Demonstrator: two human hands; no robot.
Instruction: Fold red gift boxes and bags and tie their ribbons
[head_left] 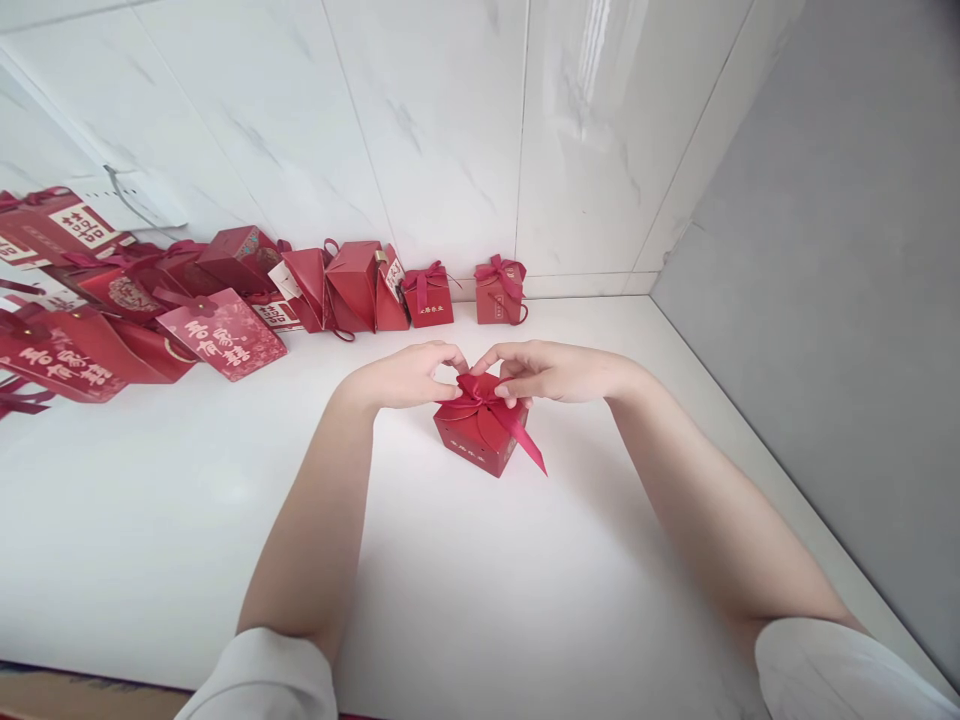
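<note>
A small red gift box (472,440) with pale lettering on its front stands upright on the white tabletop, turned a little so that one corner faces me. Across its folded top lies a dark pink ribbon (484,398), gathered in a knot or bow, with one tail hanging over the right side. My left hand (416,375) comes in from the left and pinches the ribbon between thumb and forefinger. From the other side my right hand (544,372) grips the ribbon with its fingers bent close to the knot. My fingertips partly cover the loops.
Two small red boxes with bows, one left (431,297) and one right (499,292), stand against the tiled wall (450,130). Further left are several larger red boxes (352,285) and bags with printed cards (225,335). A grey panel (840,250) borders the white table (187,510) at right.
</note>
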